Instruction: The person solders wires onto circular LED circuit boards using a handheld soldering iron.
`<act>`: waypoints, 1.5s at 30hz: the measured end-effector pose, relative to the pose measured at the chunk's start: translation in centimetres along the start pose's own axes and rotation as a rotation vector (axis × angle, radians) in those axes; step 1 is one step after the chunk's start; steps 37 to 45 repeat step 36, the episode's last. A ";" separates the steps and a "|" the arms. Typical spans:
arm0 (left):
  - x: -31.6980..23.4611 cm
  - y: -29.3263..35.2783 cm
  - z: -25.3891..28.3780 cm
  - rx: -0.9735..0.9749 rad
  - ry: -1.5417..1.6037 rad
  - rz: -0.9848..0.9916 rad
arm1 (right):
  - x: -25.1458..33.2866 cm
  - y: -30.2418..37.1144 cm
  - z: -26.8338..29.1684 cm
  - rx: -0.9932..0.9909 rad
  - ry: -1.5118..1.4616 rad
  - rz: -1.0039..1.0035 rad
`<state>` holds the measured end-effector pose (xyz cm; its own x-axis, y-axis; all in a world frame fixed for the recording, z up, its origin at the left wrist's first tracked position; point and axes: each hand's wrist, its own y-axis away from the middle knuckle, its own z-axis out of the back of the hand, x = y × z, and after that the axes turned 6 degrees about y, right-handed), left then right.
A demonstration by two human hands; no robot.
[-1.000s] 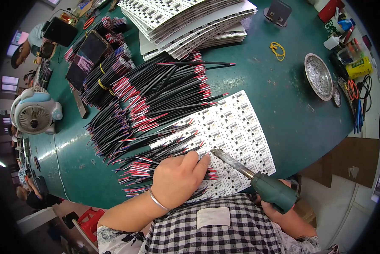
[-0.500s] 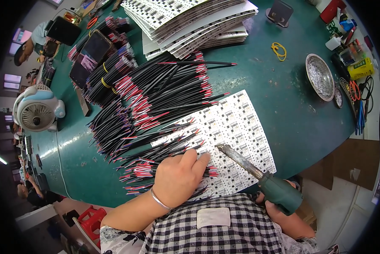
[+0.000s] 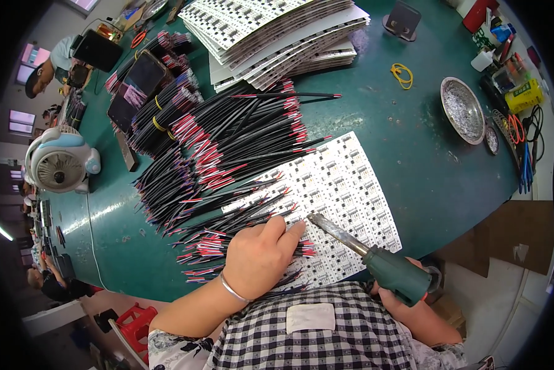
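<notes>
A white circuit board sheet with rows of small black parts lies on the green table in front of me. My left hand is closed in a pinch over its left part, with thumb and fingertips at a wire end; the wire itself is mostly hidden. My right hand grips a soldering iron with a dark green handle, partly hidden behind it. The iron's tip is on or just above the sheet, beside my left fingertips. Black wires with red and white ends lie under and beside my left hand.
More wire bundles lie beyond the sheet, near a phone. Stacked board sheets stand at the back. A metal bowl sits at right, a yellow band near it. A fan stands at left; other people are farther off.
The soldering iron and my right hand have moved left, bringing the tip closer to my left fingertips. My left hand stays nearly in place. The whole view has shifted slightly.
</notes>
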<state>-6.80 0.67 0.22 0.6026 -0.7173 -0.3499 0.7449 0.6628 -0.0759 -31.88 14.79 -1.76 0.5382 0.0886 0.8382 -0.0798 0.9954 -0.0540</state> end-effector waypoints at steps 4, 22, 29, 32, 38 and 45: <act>-0.1 -0.1 0.1 0.006 -0.014 0.003 | -0.3 0.3 -0.4 -0.017 -0.018 -0.044; 0.0 0.2 0.0 0.019 0.031 0.042 | -3.8 -4.1 8.3 -0.936 0.125 -0.121; -0.2 0.4 0.4 0.022 0.088 0.034 | -4.5 -0.7 6.8 -0.806 -0.020 -0.150; 0.7 1.2 1.0 0.006 0.089 -0.022 | -4.6 2.1 4.8 -0.587 -0.203 -0.274; -0.9 2.9 5.0 -0.098 -0.001 -0.055 | -2.7 3.5 3.7 -0.187 -0.359 -0.193; -0.9 2.9 5.0 -0.098 -0.001 -0.055 | -2.7 3.5 3.7 -0.187 -0.359 -0.193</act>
